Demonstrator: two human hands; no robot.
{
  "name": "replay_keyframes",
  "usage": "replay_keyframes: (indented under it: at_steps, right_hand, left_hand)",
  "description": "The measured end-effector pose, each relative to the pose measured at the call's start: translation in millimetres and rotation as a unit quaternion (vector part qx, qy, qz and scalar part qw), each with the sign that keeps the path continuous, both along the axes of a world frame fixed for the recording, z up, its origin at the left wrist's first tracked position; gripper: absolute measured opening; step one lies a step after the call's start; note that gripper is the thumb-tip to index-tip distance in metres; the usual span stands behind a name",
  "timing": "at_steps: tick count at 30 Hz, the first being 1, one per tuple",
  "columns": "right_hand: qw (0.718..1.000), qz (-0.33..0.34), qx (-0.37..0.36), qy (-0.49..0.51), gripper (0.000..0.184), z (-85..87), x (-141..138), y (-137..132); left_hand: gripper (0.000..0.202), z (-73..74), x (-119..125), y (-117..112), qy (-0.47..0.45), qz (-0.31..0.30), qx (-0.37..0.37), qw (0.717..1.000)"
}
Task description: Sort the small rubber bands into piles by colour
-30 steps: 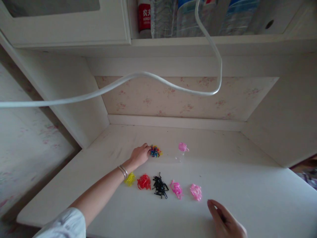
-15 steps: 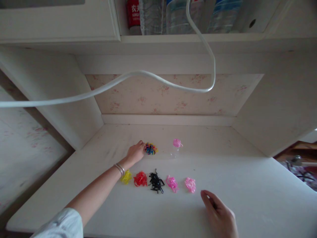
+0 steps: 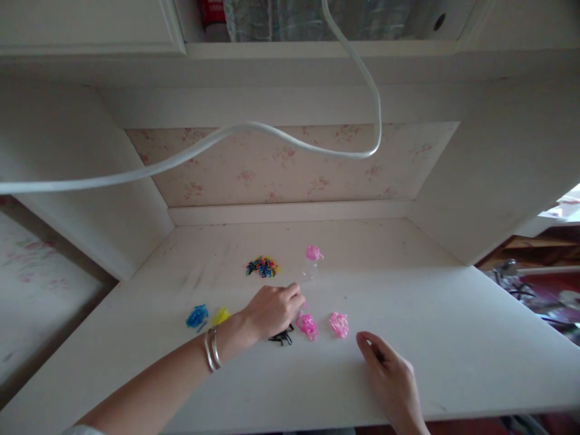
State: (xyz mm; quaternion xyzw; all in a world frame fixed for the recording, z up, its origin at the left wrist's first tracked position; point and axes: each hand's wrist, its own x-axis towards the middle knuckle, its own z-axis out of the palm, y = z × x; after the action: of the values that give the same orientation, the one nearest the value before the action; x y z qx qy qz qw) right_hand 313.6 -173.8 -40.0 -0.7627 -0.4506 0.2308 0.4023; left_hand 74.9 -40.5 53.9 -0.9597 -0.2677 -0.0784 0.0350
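My left hand (image 3: 278,309), with two silver bangles at the wrist, reaches across the table with its fingers pinched; what it holds, if anything, cannot be made out. It hangs over the black rubber bands (image 3: 283,336) and hides part of them, its fingertips just above the hot pink rubber bands (image 3: 307,326). My right hand (image 3: 389,376) is at the front right, thumb and fingers curled together with nothing seen between them. Nearest to it lie the light pink rubber bands (image 3: 339,324). A mixed multicoloured heap of bands (image 3: 262,266) lies farther back.
Blue bands (image 3: 197,316) and yellow bands (image 3: 221,316) lie left on the white table (image 3: 453,338). Behind them stands a small clear container (image 3: 310,270) with a pink piece (image 3: 313,252) on top. A white cable (image 3: 254,125) crosses in front, below a shelf of bottles (image 3: 308,21).
My left hand has moved from the mixed heap toward me and right, over the black bands. The blue bands have come into sight. My right hand keeps its pose; the view has shifted.
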Motion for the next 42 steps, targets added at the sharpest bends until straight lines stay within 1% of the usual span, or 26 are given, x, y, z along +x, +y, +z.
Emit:
replay_keyframes:
  at_steps: [3,7,9,12,14,15,17,19,21,23,26,28,31,33,35,37,39,41,42]
  right_hand:
    - [1.000,-0.005,0.003,-0.011,0.045,-0.8,-0.5,0.1]
    - [1.000,-0.007,0.007,-0.019,0.045,-1.6,0.1,0.1]
    - [1.000,-0.009,0.006,-0.017,0.044,-1.1,0.4,0.0]
    - [1.000,-0.010,0.004,-0.007,0.045,1.0,-0.2,-0.4]
    - [1.000,-0.010,0.003,0.000,0.045,2.8,-1.0,-0.8]
    - [1.000,-0.011,0.003,0.002,0.045,3.6,-1.5,-1.0]
    - [1.000,-0.016,0.005,0.005,0.046,4.8,-2.1,-1.1]
    - [1.000,-0.020,0.008,0.007,0.046,4.8,-2.1,-1.0]
    - [1.000,-0.019,0.010,0.008,0.047,3.3,-1.3,-1.3]
    - [1.000,-0.016,0.009,0.005,0.047,0.8,-0.2,-2.1]
    - [1.000,-0.021,0.002,-0.010,0.046,-2.2,0.5,-3.8]
    - [0.999,-0.028,-0.001,-0.024,0.046,-2.6,-0.3,-4.0]
    - [0.999,-0.030,-0.009,-0.033,0.046,-1.2,-1.9,-2.0]
    - [0.999,-0.031,-0.021,-0.031,0.046,-0.6,-2.0,-0.1]
    - [0.998,-0.039,-0.033,-0.024,0.046,-1.5,-1.2,0.6]
    - [0.998,-0.055,-0.033,-0.005,0.048,-4.1,-0.4,-0.6]
    - [0.997,-0.068,-0.020,0.018,0.049,-6.5,-1.5,-3.1]
    - [0.998,-0.057,-0.013,0.025,0.049,-5.4,-7.0,-4.7]
    - [0.999,-0.036,-0.014,0.019,0.048,-2.5,-12.0,-4.3]
  left_hand:
    - [0.012,-9.3,11.9,-7.8,0.045,-0.046,0.017,0.998]
    - [0.012,-21.7,17.2,-6.9,0.073,-0.083,0.045,0.993]
    - [0.012,-23.5,16.6,-6.2,0.075,-0.096,0.051,0.991]
    - [0.012,-20.2,12.0,-5.6,0.066,-0.093,0.048,0.992]
    - [0.014,-16.4,5.2,-4.4,0.048,-0.065,0.046,0.996]
    - [0.015,-14.8,0.1,-3.4,0.034,-0.042,0.044,0.998]
    - [0.018,-12.8,-14.2,-1.7,-0.007,0.020,0.037,0.999]
    - [0.021,-13.0,-33.7,-1.6,-0.071,0.087,0.024,0.993]
    - [0.022,-15.0,-57.3,-5.5,-0.151,0.149,0.007,0.977]
    - [0.022,-18.7,-82.5,-15.1,-0.226,0.209,-0.014,0.951]
    - [0.024,-29.1,-119.0,-40.1,-0.280,0.304,-0.063,0.909]
    - [0.027,-40.5,-140.8,-60.9,-0.308,0.371,-0.073,0.873]
    - [0.035,-62.7,-168.0,-89.6,-0.356,0.457,-0.114,0.807]
    - [0.039,-76.9,-180.6,-102.6,-0.381,0.504,-0.123,0.765]
    - [0.041,-87.2,-186.9,-108.8,-0.397,0.532,-0.121,0.738]
    - [0.040,-92.0,-187.0,-108.6,-0.404,0.537,-0.124,0.730]
    - [0.039,-91.7,-183.8,-104.3,-0.405,0.528,-0.135,0.734]
    - [0.038,-88.3,-181.0,-99.0,-0.403,0.518,-0.151,0.739]
    - [0.038,-86.1,-180.3,-96.8,-0.404,0.516,-0.159,0.739]
